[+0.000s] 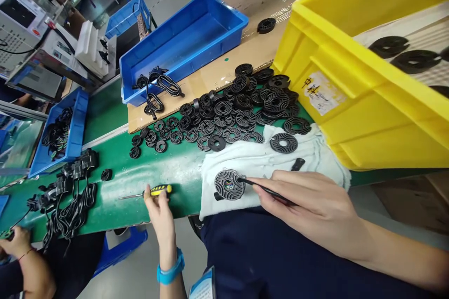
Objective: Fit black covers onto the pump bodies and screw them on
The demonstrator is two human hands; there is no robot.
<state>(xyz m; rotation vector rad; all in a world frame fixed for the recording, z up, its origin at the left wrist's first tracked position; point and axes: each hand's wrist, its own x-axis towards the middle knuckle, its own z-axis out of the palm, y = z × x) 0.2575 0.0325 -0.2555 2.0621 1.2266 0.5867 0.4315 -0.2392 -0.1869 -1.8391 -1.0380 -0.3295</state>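
A round black disc (pixel 229 184) with a grooved maze-like face and a hole at its centre lies on a white cloth (pixel 191 215). My right hand (pixel 308 208) pinches a slim black stick-like tool (pixel 270 191); its tip meets the disc's right edge. I cannot make out its exact kind. Left of the cloth, my left hand (pixel 159 205) has its fingers around the yellow-and-black handle of a screwdriver (pixel 160 190), whose thin shaft points left over the green mat. Another grooved disc (pixel 283 143) and a small black piece (pixel 298 164) rest on the cloth.
Many black discs (pixel 224 121) are heaped behind the cloth. A yellow crate (pixel 368 117) stands right; a blue tray (pixel 185 37) with coiled cables sits on cardboard behind. Black cables (pixel 73 210) lie left, near a co-worker's hand (pixel 17 240).
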